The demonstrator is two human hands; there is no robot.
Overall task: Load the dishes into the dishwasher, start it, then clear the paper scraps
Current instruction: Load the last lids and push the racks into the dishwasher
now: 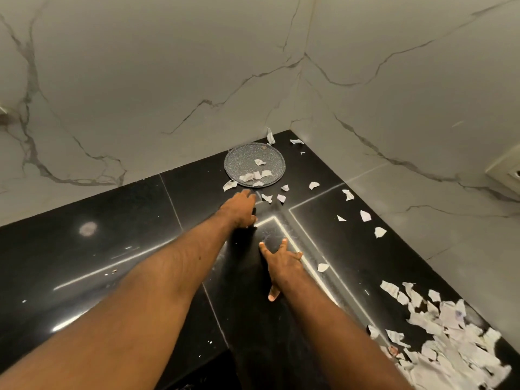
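Note:
White paper scraps (266, 197) lie scattered over the far corner of the black counter (118, 220). A few more scraps (254, 175) rest on a round grey speckled disc (239, 157) near the corner. My left hand (240, 209) reaches out flat toward the scraps just before the disc, fingertips touching the counter beside them. My right hand (281, 266) lies on the counter with fingers spread and thumb pointing back, holding nothing. A large heap of scraps (444, 342) sits at the counter's right edge, near my right forearm.
Grey-veined marble walls (168, 80) close the counter on two sides and meet in the far corner. A wall socket (506, 171) shows at the right edge. Single scraps (365, 215) trail along the right wall. A pale round smudge (87, 228) marks the counter at left.

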